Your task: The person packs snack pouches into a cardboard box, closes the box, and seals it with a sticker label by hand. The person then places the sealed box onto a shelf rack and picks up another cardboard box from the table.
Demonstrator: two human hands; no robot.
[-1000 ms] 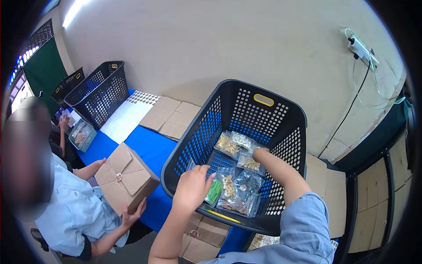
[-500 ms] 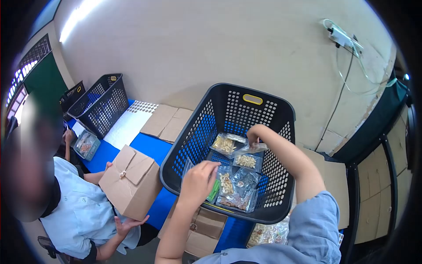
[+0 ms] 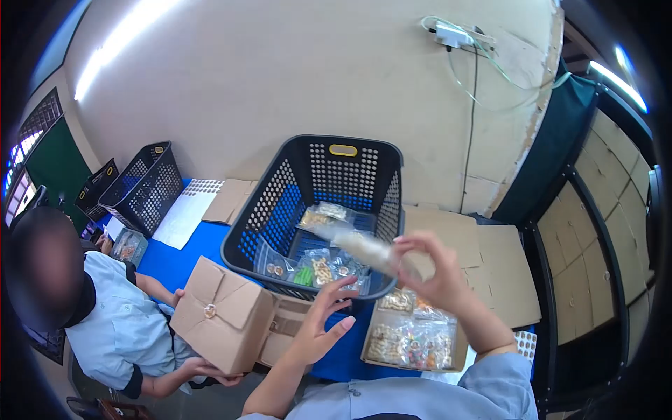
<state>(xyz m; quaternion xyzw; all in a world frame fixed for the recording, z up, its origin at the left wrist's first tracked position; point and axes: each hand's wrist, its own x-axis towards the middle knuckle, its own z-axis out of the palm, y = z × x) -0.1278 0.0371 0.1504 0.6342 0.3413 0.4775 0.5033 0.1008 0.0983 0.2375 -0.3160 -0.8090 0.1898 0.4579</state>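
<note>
My right hand (image 3: pixel 434 269) pinches a clear packet of pale pieces (image 3: pixel 364 246), blurred by motion, above the right rim of the black basket (image 3: pixel 241 248). My left hand (image 3: pixel 325 325) is empty, fingers apart, near the basket's front rim. Inside the basket lie clear packets: pale pieces (image 3: pixel 316 218) at the back, green pieces (image 3: pixel 304 276) and nut-like pieces (image 3: pixel 322 271) towards the front. Right of my left hand, an open cardboard box (image 3: pixel 413 366) holds several filled packets (image 3: pixel 390 341).
At left a co-worker (image 3: pixel 126 322) holds a closed cardboard box (image 3: pixel 217 308). Other black baskets (image 3: pixel 145 190) and a clear tub (image 3: pixel 129 246) stand behind on the blue table (image 3: pixel 168 260). Flat cardboard (image 3: pixel 500 273) lies at right, beside a rack of boxes (image 3: pixel 574 259).
My right hand has lifted a packet out of the basket and moved it right. My left hand's fingers have spread. The view has turned right, showing the box of packets.
</note>
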